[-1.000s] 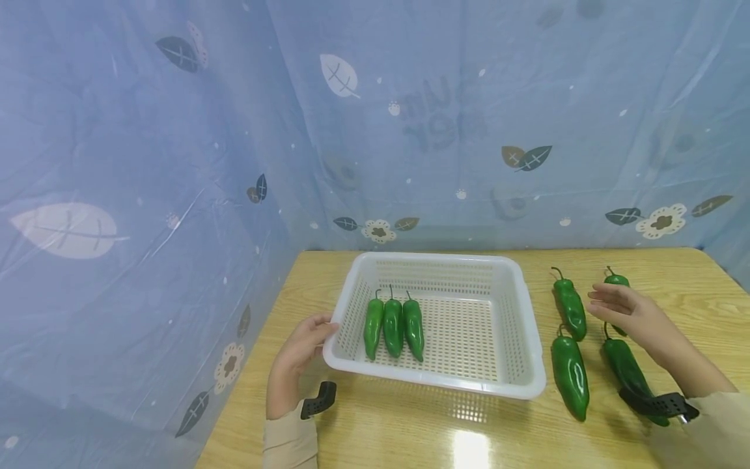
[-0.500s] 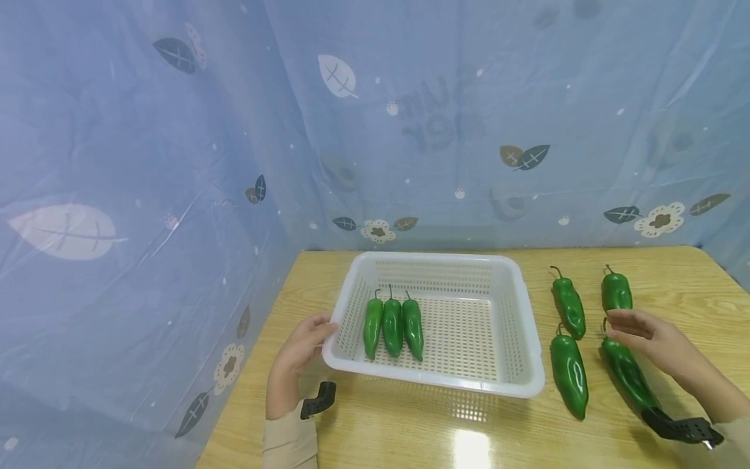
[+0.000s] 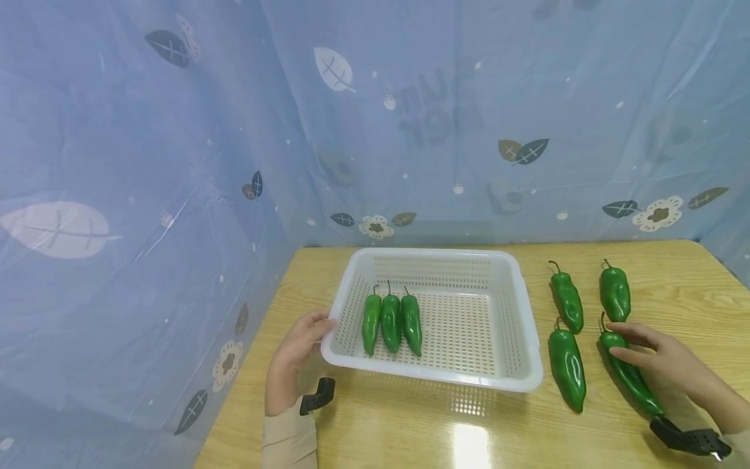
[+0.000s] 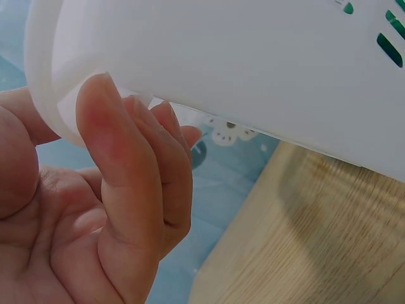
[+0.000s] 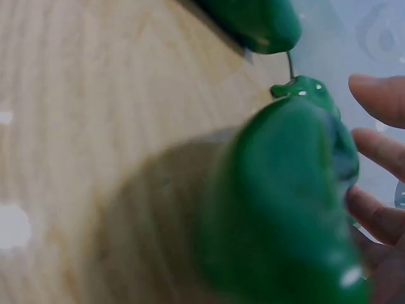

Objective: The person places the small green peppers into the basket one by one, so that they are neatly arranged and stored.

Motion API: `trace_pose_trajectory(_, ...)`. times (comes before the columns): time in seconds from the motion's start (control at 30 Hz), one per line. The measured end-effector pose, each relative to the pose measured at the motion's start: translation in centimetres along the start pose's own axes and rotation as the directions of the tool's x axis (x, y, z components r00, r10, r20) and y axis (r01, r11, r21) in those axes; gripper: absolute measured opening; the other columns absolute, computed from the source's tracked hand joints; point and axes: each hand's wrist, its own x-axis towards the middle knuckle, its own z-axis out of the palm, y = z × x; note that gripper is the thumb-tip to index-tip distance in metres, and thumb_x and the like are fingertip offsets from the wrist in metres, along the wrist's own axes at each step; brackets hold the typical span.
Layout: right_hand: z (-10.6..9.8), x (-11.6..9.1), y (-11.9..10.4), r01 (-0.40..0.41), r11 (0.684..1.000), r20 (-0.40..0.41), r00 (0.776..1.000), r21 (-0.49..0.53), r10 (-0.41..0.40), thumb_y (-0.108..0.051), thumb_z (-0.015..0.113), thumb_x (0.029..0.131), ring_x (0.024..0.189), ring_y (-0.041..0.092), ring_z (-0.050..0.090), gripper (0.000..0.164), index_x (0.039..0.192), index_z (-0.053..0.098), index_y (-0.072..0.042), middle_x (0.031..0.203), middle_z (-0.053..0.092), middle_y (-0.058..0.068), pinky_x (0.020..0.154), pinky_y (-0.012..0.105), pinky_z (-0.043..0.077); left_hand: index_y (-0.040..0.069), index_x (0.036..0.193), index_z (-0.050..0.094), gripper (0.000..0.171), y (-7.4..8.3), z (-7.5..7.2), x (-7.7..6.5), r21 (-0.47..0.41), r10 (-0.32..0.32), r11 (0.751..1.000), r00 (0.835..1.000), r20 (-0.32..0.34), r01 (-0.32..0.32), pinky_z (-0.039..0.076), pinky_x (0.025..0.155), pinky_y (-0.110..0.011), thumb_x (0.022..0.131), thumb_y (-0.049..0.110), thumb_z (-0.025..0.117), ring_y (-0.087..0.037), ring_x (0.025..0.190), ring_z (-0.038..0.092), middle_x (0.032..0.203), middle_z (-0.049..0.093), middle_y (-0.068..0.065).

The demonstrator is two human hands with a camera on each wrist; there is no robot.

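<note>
At the left end of the white plastic basket (image 3: 432, 380), my left hand (image 3: 301, 342) grips the rim, with the thumb on one side and the fingers curled at the other in the left wrist view. Three green peppers (image 3: 391, 324) lie side by side in the basket's left part. My right hand (image 3: 659, 358) is over the front right green pepper (image 3: 629, 374) on the table. In the right wrist view its thumb (image 5: 383, 101) stands apart from that pepper (image 5: 285, 196), while the fingers are spread right beside its far side.
On the wooden table (image 3: 410, 430), further green peppers lie right of the basket: a back left one (image 3: 566, 299), a front left one (image 3: 566, 371) and a back right one (image 3: 614, 293). A patterned blue curtain (image 3: 439, 130) closes off the back and left.
My right hand has moved from the back right pepper toward the front right one and lowered over it. My left hand stays on the basket rim. The view has shifted slightly.
</note>
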Motion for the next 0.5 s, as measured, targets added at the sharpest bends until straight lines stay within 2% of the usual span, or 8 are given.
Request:
trace_pose_trajectory(0.03, 0.11, -0.03, 0.06, 0.008, 1.0, 0.002, 1.0, -0.001, -0.008, -0.035, 0.052, 0.097, 0.116, 0.056, 0.036, 0.064, 0.141, 0.032, 0.007, 0.14, 0.03, 0.039, 0.081, 0.062, 0.042, -0.013, 0.128, 0.045, 0.04, 0.01, 0.01, 0.02, 0.001, -0.003, 1.0, 1.0, -0.001, 0.003, 0.056, 0.078, -0.038, 0.098, 0.014, 0.048, -0.039, 0.105, 0.062, 0.121, 0.056, -0.034)
trace_pose_trajectory(0.17, 0.38, -0.06, 0.14, 0.044, 0.999, 0.003, 0.999, -0.004, -0.044, -0.031, 0.054, 0.096, 0.116, 0.06, 0.035, 0.062, 0.141, 0.033, 0.007, 0.141, 0.029, 0.038, 0.081, 0.063, 0.043, -0.012, 0.128, 0.045, 0.04, -0.02, -0.01, 0.06, 0.003, -0.01, 1.0, 1.0, -0.007, 0.01, 0.056, 0.078, -0.038, 0.098, 0.013, 0.048, -0.037, 0.104, 0.062, 0.121, 0.056, -0.033)
trace_pose_trajectory(0.27, 0.44, 0.01, 0.02, 0.063, 0.998, 0.004, 0.998, -0.015, -0.063, -0.028, 0.056, 0.096, 0.115, 0.061, 0.036, 0.063, 0.141, 0.032, 0.009, 0.14, 0.029, 0.04, 0.08, 0.058, 0.047, -0.012, 0.129, 0.046, 0.04, -0.09, -0.03, 0.08, 0.003, -0.016, 1.0, 1.0, -0.014, 0.016, 0.056, 0.078, -0.038, 0.098, 0.014, 0.049, -0.037, 0.104, 0.062, 0.121, 0.056, -0.032)
trace_pose_trajectory(0.43, 0.61, -0.08, -0.15, 0.061, 0.998, 0.025, 0.998, -0.004, -0.061, -0.026, 0.056, 0.096, 0.115, 0.065, 0.034, 0.063, 0.142, 0.03, 0.008, 0.138, 0.028, 0.044, 0.081, 0.061, 0.045, -0.011, 0.128, 0.047, 0.04, -0.13, 0.06, 0.11, 0.007, -0.03, 1.0, 0.999, -0.028, 0.03, 0.056, 0.078, -0.038, 0.097, 0.015, 0.05, -0.035, 0.104, 0.063, 0.121, 0.057, -0.031)
trace_pose_trajectory(0.47, 0.67, -0.14, -0.16, 0.062, 0.998, 0.027, 0.998, -0.001, -0.062, -0.026, 0.056, 0.096, 0.116, 0.065, 0.034, 0.062, 0.142, 0.031, 0.007, 0.139, 0.029, 0.044, 0.081, 0.063, 0.044, -0.011, 0.128, 0.047, 0.04, -0.12, 0.08, 0.12, 0.008, -0.031, 0.999, 0.999, -0.03, 0.031, 0.056, 0.078, -0.038, 0.097, 0.015, 0.05, -0.034, 0.103, 0.063, 0.121, 0.057, -0.031)
trace_pose_trajectory(0.5, 0.71, -0.18, -0.11, 0.067, 0.998, 0.026, 0.997, -0.008, -0.067, -0.026, 0.056, 0.096, 0.116, 0.064, 0.035, 0.061, 0.143, 0.032, 0.004, 0.142, 0.033, 0.036, 0.081, 0.06, 0.046, -0.011, 0.128, 0.047, 0.04, -0.12, 0.1, 0.13, 0.007, -0.032, 0.999, 0.999, -0.031, 0.032, 0.056, 0.078, -0.038, 0.097, 0.015, 0.05, -0.034, 0.103, 0.063, 0.121, 0.057, -0.031)
